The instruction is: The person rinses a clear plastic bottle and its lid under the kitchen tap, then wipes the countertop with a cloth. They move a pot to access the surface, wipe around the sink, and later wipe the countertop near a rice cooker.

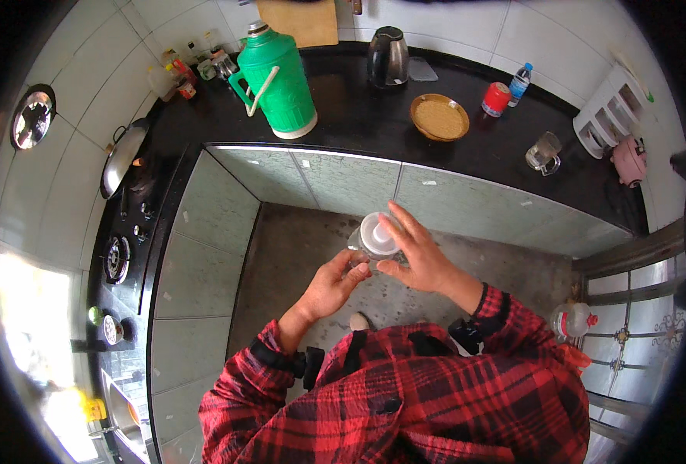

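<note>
A clear jar (355, 239) is held up over the floor in front of me. My left hand (332, 285) grips its near-left side, with the fingers partly hidden behind it. The jar's white round lid (373, 242) has a raised knob (381, 233) in the middle. Across the right side of this lid lie the fingers of my right hand (423, 261), its thumb by the near edge. What the jar contains is hard to make out.
A green thermos flask (279, 81), a kettle (388, 58), a brown bowl of grain-like food (439, 118), a red can (496, 99) and a glass mug (543, 153) stand on the black counter (343, 124). At left are a wok (125, 159) and gas burner (116, 259).
</note>
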Demonstrator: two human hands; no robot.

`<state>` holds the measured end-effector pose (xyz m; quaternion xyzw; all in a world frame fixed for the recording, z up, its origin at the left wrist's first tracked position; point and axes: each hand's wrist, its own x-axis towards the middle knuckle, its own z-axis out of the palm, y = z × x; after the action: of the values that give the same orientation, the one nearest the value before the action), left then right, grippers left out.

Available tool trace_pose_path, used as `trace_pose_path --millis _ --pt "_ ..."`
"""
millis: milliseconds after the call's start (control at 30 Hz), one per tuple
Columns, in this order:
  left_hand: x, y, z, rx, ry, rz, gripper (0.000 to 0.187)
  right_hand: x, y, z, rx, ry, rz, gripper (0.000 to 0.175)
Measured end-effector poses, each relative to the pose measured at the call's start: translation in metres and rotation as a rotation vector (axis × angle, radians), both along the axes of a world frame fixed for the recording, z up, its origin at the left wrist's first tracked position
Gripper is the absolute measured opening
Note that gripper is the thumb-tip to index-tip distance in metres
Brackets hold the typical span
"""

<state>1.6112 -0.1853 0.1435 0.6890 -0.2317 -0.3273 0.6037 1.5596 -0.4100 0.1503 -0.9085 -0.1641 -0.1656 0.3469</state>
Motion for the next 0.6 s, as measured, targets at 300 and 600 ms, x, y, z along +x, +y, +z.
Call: trace_pose_path --millis 300,600 --pt "0.026 0.047 0.002 0.09 -0.116 0.018 0.032 0.044 0.057 0.029 -0.314 0.061 0.155 0.074" --pt "0.057 0.068 -0.01 0.004 -0.026 0.183 0.03 0.092 0.035 -0.002 0.1 -0.06 -0.032 0.054"
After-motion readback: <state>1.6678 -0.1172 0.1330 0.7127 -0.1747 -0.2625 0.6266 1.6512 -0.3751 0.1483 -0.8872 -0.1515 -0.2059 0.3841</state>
